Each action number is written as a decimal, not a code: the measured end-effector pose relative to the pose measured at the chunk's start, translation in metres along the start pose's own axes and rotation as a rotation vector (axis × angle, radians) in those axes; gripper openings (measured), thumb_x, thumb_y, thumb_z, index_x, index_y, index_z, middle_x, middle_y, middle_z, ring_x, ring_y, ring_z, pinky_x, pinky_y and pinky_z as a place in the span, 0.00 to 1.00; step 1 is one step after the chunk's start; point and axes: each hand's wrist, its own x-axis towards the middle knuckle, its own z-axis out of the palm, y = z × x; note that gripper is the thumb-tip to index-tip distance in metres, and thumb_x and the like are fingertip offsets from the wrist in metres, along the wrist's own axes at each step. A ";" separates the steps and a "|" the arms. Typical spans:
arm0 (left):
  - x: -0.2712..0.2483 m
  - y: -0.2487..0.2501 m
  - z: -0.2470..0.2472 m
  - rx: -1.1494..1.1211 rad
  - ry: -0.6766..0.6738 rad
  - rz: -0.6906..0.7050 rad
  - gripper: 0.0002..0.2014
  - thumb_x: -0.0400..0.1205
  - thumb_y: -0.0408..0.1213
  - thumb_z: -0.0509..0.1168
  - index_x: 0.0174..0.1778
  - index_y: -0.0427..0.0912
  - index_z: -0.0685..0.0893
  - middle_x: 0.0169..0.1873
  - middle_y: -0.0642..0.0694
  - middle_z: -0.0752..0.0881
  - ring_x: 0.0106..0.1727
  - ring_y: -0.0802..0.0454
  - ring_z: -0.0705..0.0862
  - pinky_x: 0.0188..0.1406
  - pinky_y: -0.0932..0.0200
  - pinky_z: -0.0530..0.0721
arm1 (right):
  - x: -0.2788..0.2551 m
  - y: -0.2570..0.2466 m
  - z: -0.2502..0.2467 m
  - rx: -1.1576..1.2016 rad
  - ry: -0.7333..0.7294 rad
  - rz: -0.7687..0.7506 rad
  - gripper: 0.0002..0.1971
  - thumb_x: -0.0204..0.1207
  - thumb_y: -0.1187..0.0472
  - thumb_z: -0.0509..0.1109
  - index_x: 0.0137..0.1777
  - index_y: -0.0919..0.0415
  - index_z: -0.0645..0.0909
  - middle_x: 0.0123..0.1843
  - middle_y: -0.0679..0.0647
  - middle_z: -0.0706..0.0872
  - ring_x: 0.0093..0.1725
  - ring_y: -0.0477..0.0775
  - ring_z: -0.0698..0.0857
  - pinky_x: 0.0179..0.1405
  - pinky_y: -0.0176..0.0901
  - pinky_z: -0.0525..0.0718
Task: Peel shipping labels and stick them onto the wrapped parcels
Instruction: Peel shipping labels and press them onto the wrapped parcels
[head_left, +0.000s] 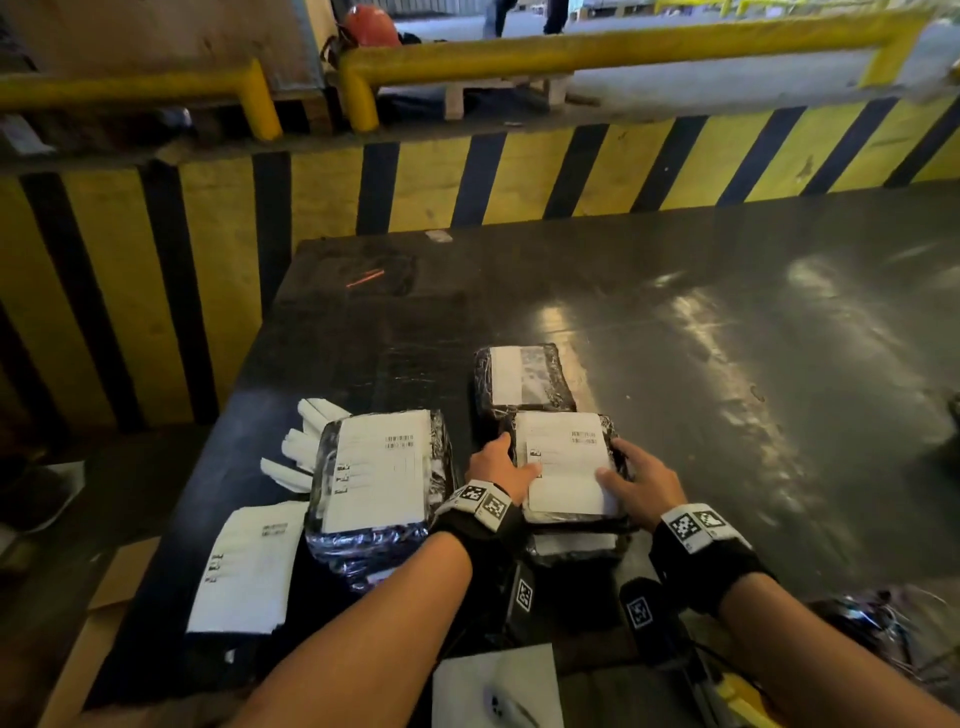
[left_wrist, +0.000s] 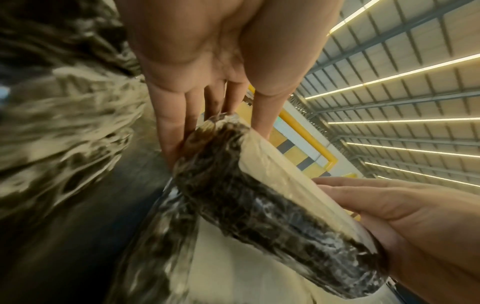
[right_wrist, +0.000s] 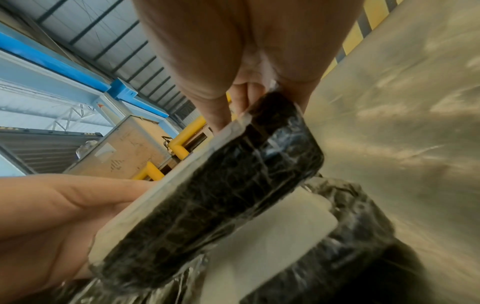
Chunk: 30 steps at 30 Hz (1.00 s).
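A black stretch-wrapped parcel with a white shipping label on top is held between both hands, just above a second labelled parcel. My left hand grips its left side, thumb on the label. My right hand grips its right side, thumb on the label's near corner. In the left wrist view the left hand clasps the parcel at its end. In the right wrist view the right hand pinches the parcel, which tilts over the lower parcel.
On the dark table, a larger labelled parcel lies to the left and another parcel lies behind. Label sheets and peeled backing strips lie at the table's left edge. A yellow-black barrier stands behind.
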 end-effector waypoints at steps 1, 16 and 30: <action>-0.002 -0.002 0.002 0.003 -0.013 0.007 0.34 0.80 0.44 0.67 0.81 0.41 0.61 0.75 0.39 0.73 0.75 0.40 0.72 0.74 0.52 0.71 | -0.001 0.003 0.002 -0.003 0.000 -0.001 0.28 0.78 0.56 0.67 0.77 0.57 0.66 0.74 0.59 0.77 0.71 0.59 0.76 0.69 0.42 0.70; -0.042 0.007 0.014 0.224 -0.041 0.012 0.21 0.81 0.42 0.65 0.69 0.38 0.76 0.67 0.39 0.81 0.67 0.40 0.79 0.62 0.53 0.77 | 0.003 0.017 0.009 -0.249 -0.061 -0.156 0.24 0.77 0.58 0.66 0.72 0.63 0.70 0.75 0.59 0.73 0.70 0.61 0.76 0.69 0.47 0.72; -0.078 -0.039 -0.187 0.354 0.365 0.182 0.29 0.81 0.47 0.64 0.77 0.40 0.67 0.75 0.40 0.73 0.75 0.43 0.72 0.74 0.45 0.73 | -0.019 -0.194 0.041 -0.365 0.047 -0.636 0.34 0.79 0.43 0.60 0.80 0.60 0.60 0.84 0.58 0.57 0.82 0.56 0.60 0.81 0.48 0.57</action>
